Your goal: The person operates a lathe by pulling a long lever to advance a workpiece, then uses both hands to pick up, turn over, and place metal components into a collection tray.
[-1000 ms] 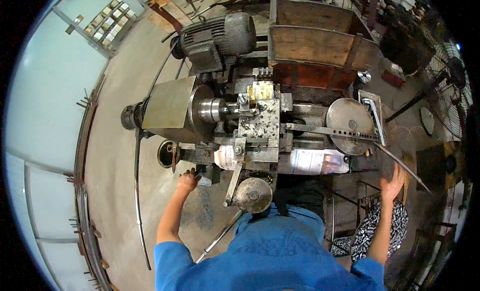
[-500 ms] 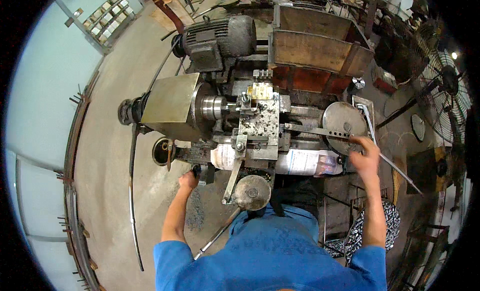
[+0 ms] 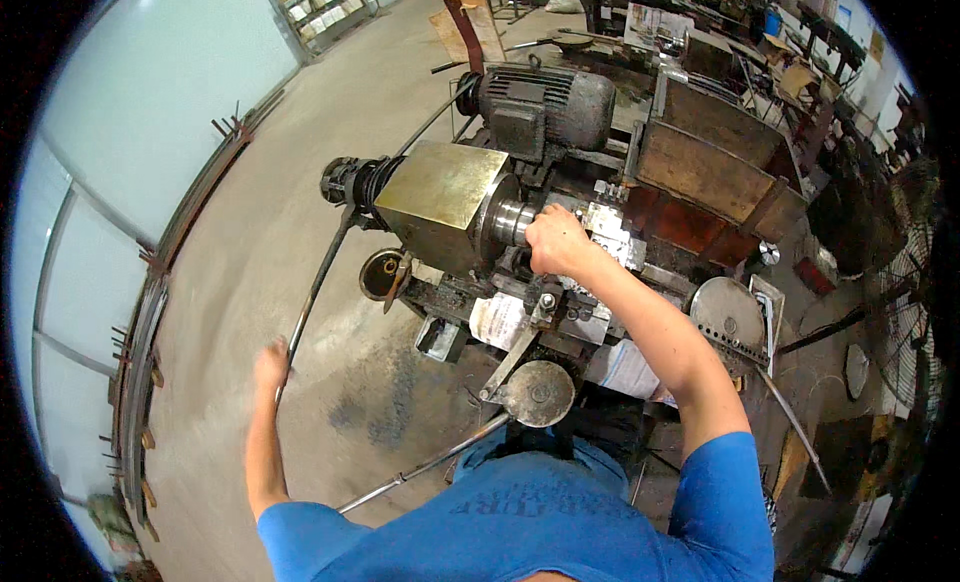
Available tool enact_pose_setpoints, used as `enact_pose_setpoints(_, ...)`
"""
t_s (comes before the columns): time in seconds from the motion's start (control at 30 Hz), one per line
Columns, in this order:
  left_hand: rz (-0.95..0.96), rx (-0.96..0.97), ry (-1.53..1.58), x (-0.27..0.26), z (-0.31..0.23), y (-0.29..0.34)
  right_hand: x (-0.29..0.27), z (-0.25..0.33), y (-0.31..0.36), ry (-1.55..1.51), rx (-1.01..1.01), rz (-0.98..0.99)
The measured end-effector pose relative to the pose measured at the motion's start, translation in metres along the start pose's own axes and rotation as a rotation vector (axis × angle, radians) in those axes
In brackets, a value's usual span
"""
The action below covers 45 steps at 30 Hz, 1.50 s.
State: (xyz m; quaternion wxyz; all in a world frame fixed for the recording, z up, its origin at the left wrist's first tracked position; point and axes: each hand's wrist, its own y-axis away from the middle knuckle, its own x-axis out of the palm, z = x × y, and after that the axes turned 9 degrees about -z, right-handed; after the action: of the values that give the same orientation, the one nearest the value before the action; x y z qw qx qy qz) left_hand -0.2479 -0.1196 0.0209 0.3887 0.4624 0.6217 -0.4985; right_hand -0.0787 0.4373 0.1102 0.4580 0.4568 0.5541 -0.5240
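Observation:
My right hand (image 3: 557, 244) reaches across the machine to the front of the shiny round spindle chuck (image 3: 513, 224). Its fingers are closed there, and whatever they hold is hidden behind the hand. Low on the left, my left hand (image 3: 269, 366) is right beside the long metal lever (image 3: 322, 272) that slants down from the spindle's back end. Motion smears its fingers, so I cannot tell whether they grip the lever. A brass-coloured cover (image 3: 440, 182) tops the spindle housing. Right of the chuck stands the tool slide (image 3: 610, 237), partly covered by my right forearm.
Behind the housing is a grimy electric motor (image 3: 550, 107). Rusty metal bins (image 3: 705, 167) stand at the back right. Two round discs with arms, one in front (image 3: 540, 394) and one at right (image 3: 727, 314), jut from the machine. Long bars (image 3: 150, 362) lie along the left wall.
My right hand has gone from the right-hand disc to the chuck. My left hand has left a dark knob at the machine's front and moved left to the lever. The view has turned.

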Motion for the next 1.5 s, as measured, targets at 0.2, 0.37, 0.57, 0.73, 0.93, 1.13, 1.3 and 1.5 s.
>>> enact_pose_setpoints(0.2, 0.085, -0.155, 0.161, -0.006, -0.09, 0.121, 0.014, -0.004, 0.002, 0.064, 0.009, -0.016)
enact_pose_setpoints(0.37, 0.152, 0.093, 0.026, -0.032, -0.092, 0.113, -0.027, 0.015, 0.025, 0.043, -0.001, -0.13)
enact_pose_setpoints(0.57, 0.305, 0.36, 1.053, -0.089, -0.265, 0.13, -0.052, 0.045, 0.112, -0.432, -0.25, -0.464)
enact_pose_setpoints(0.73, 0.521, 0.683, 1.161, -0.101, -0.369, 0.187, -0.064, 0.056, 0.136, -0.515, -0.246, -0.526)
enact_pose_setpoints(0.93, 0.949, 0.381, 1.508, -0.079, -0.382, 0.208, -0.058, 0.052, 0.16, -0.74, -0.112, -0.674)
enact_pose_setpoints(1.13, 1.159, 0.185, 1.628, -0.076, -0.381, 0.216, -0.044, 0.055, 0.166, -0.892, -0.012, -0.633)
enact_pose_setpoints(1.3, 1.304, 0.142, 1.662, -0.073, -0.38, 0.217, -0.038, 0.052, 0.168, -0.951, 0.02, -0.604)
enact_pose_setpoints(1.5, 1.347, 0.122, 1.658, -0.073, -0.383, 0.22, -0.035, 0.052, 0.17, -0.971, 0.033, -0.629)
